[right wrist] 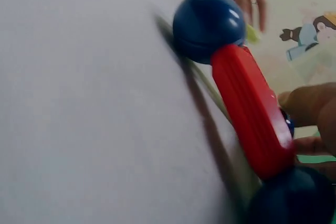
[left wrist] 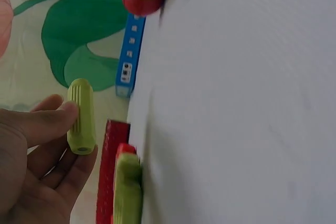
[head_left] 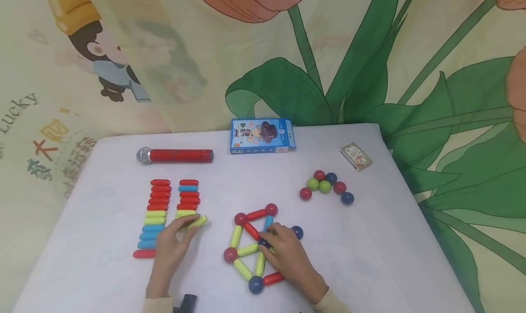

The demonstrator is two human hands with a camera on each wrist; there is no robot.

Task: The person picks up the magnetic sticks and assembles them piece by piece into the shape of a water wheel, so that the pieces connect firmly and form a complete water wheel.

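My left hand (head_left: 170,249) pinches a yellow-green magnetic stick (left wrist: 81,116) between thumb and fingers, above the table beside two columns of sticks. My right hand (head_left: 292,259) holds a dark blue ball (head_left: 263,243) at the middle of a flat frame of sticks and balls, covering part of its right side. Red balls (head_left: 230,255) and a blue ball (head_left: 255,285) form its visible corners, joined by yellow-green, red and blue sticks. Up close in the right wrist view, a red stick (right wrist: 252,111) links two dark blue balls (right wrist: 207,27).
Loose sticks (head_left: 159,201) lie in two columns at the left. Several loose balls (head_left: 324,187) sit at the right. Behind are a red microphone-shaped object (head_left: 181,156), a blue card box (head_left: 263,137) and a small box (head_left: 355,156). A black object (head_left: 188,303) lies at the front edge.
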